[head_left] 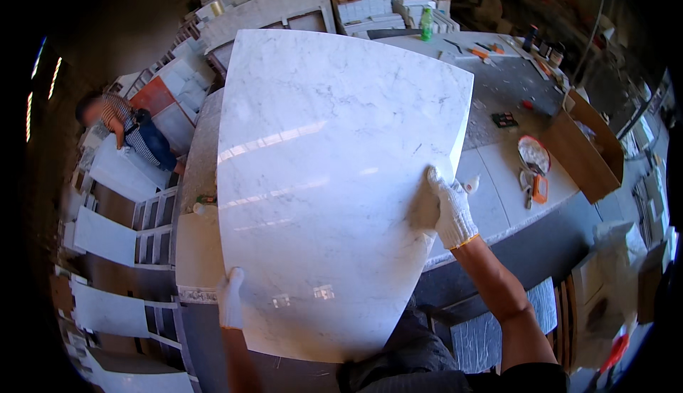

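White marble slab, gloved left hand and right hand gripping opposite edges

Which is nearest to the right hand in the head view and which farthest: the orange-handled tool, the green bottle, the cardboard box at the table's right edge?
From the right hand on the marble slab:
1. Orange-handled tool, just right of the hand on the table.
2. Cardboard box, farther right at the table's edge.
3. Green bottle, at the far end of the table.

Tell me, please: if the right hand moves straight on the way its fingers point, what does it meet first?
Its fingers point up-left, so the right hand would probably just slide further over the white marble slab it already grips.
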{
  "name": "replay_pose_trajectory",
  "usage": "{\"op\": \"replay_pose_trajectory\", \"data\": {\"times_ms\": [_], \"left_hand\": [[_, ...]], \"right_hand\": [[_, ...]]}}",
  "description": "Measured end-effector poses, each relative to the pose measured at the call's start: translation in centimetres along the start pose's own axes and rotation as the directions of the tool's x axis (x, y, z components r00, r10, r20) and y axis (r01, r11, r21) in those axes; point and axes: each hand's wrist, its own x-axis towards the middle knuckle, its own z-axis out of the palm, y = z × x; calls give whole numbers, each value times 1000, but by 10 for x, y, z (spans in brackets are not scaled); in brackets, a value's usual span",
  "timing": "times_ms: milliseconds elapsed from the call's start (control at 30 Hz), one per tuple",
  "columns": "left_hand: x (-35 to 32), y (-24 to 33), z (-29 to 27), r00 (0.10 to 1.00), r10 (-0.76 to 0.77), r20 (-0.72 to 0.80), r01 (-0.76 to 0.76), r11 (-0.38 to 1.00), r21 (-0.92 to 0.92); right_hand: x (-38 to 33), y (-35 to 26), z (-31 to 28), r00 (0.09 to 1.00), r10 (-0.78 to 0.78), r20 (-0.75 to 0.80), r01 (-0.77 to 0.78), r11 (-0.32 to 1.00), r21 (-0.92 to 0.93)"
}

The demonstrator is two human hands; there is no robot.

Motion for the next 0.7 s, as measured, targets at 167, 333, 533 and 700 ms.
{"op": "replay_pose_trajectory", "data": {"times_ms": [167,333,533,700], "left_hand": [[43,35,-30,971,38,234,-92,971,221],[63,32,-37,891,-77,447,-95,931,351],[60,-3,-10,805,-212,554,-143,837,528],[61,-45,14,759,-278,588,-153,803,576]], "right_hand": [[-71,43,-42,971,106,-213,-79,988,131],[-143,91,-64,796,236,-557,-225,970,90],[-196,149,-103,724,355,-591,-268,935,233],[-203,186,-131,594,429,-680,-356,899,256]]}}
